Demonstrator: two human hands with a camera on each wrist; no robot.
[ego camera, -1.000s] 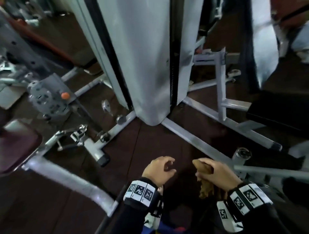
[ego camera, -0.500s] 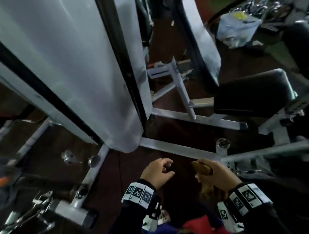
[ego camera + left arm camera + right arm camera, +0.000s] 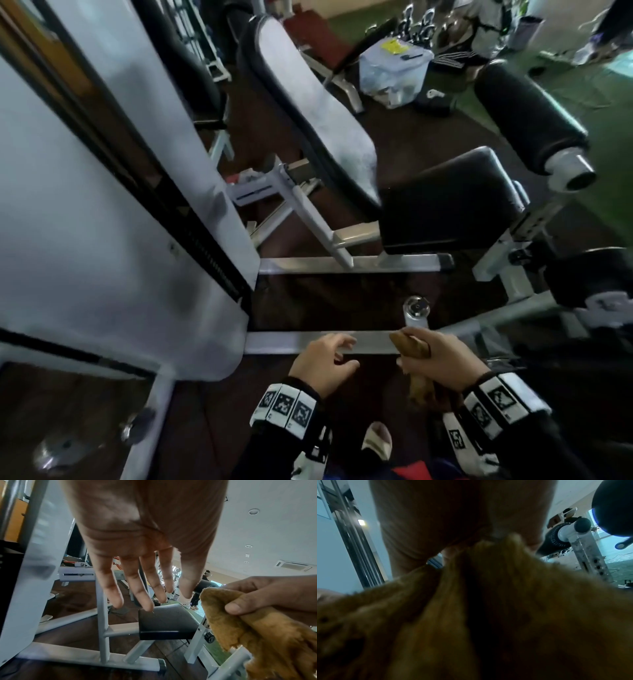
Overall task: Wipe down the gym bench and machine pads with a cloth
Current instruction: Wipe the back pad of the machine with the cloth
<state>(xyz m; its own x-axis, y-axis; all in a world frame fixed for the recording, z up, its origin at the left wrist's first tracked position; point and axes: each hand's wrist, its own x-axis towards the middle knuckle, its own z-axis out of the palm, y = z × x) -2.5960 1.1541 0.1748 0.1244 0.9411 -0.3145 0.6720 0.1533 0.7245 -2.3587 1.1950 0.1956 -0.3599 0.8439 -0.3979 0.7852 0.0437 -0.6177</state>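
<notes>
Our right hand (image 3: 442,359) clamps the bunched tan terry cloth (image 3: 254,632); left hand (image 3: 322,363) empty, fingers loose. Risk: the dangling tail snags the white steel frame (image 3: 329,337) before reaching the black padded seat (image 3: 448,202).

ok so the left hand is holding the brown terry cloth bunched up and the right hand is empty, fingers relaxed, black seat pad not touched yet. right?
Hands swapped. The right hand holds the brown terry cloth bunched up; the left hand is empty, fingers relaxed. The left wrist view shows it. The black seat pad is untouched.
</notes>
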